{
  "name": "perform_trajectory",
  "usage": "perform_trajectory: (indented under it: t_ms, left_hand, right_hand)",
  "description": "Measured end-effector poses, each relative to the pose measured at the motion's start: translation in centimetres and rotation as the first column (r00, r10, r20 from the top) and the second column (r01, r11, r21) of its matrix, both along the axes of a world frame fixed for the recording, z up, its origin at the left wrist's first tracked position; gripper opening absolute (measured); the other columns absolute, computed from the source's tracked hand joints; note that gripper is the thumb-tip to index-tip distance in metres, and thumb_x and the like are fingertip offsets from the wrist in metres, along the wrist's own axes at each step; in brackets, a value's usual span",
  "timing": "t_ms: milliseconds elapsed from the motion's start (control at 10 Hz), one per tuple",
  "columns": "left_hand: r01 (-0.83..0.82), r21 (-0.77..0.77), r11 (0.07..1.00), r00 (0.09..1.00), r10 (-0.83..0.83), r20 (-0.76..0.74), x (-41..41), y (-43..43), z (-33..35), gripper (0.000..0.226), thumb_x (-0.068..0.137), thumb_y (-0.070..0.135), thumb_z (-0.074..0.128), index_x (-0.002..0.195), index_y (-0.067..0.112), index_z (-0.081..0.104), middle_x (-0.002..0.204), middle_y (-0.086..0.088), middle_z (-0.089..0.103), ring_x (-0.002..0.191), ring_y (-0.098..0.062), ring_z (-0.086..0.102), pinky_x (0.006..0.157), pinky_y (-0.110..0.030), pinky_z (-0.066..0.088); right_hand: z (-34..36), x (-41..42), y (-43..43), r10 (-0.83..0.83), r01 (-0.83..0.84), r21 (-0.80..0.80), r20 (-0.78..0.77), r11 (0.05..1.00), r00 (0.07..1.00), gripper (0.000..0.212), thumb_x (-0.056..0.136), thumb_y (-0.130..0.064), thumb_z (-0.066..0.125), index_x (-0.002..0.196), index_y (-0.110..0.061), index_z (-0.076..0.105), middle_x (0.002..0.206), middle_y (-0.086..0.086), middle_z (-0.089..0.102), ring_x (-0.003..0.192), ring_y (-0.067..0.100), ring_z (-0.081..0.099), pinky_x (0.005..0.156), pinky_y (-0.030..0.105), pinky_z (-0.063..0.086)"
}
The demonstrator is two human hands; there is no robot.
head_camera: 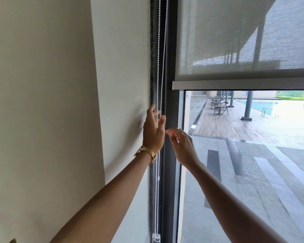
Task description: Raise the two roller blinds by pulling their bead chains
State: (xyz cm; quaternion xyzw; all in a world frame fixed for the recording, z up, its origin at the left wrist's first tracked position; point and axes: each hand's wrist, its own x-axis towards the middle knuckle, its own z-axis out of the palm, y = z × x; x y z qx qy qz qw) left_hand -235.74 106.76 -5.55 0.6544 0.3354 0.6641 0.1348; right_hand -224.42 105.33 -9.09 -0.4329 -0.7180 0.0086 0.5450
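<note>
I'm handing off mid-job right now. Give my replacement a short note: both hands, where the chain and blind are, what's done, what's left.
Left hand, gold watch on its wrist: fingers spread open around the white bead chain, touching it but not clearly gripping.
Right hand, ring on one finger: loosely curled, empty, just right of the chain, in front of the dark window frame.
The chain hangs as a loop between the wall and the frame, down to a clear holder.
Grey mesh roller blind: partly raised, grey bottom bar partway up the glass.
Left: regrip the chain, keep pulling. A second blind is not in view.
</note>
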Motion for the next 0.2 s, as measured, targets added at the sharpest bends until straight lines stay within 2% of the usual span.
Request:
perform_trajectory:
  t_ms: [100,200]
  left_hand:
    - [-0.064,0.08,0.995,0.997,0.068,-0.039,0.3,-0.3,-1.5,0.051,0.097,0.022,0.044,0.144,0.011,0.029,0.149,-0.011,0.04,0.133,-0.024,0.044,0.11,-0.035,0.037]
    - [-0.114,0.111,0.987,0.985,0.126,-0.114,1.6,-1.4,-2.4,0.046,0.097,0.02,0.043,0.141,0.007,0.036,0.149,-0.011,0.039,0.139,-0.024,0.036,0.115,-0.041,0.031]
  right_hand:
    - [-0.1,1.6,-1.3,-0.143,0.136,0.07,0.112,0.988,0.983,0.03,0.099,-0.014,0.039,0.118,-0.007,0.062,0.119,0.01,0.066,0.111,0.023,0.058,0.092,0.031,0.046]
    - [-0.2,3.4,-3.8,-0.279,0.256,0.142,0.179,0.956,0.943,0.034,0.095,-0.001,0.038,0.121,-0.004,0.059,0.124,0.014,0.064,0.116,0.028,0.057,0.097,0.039,0.049]
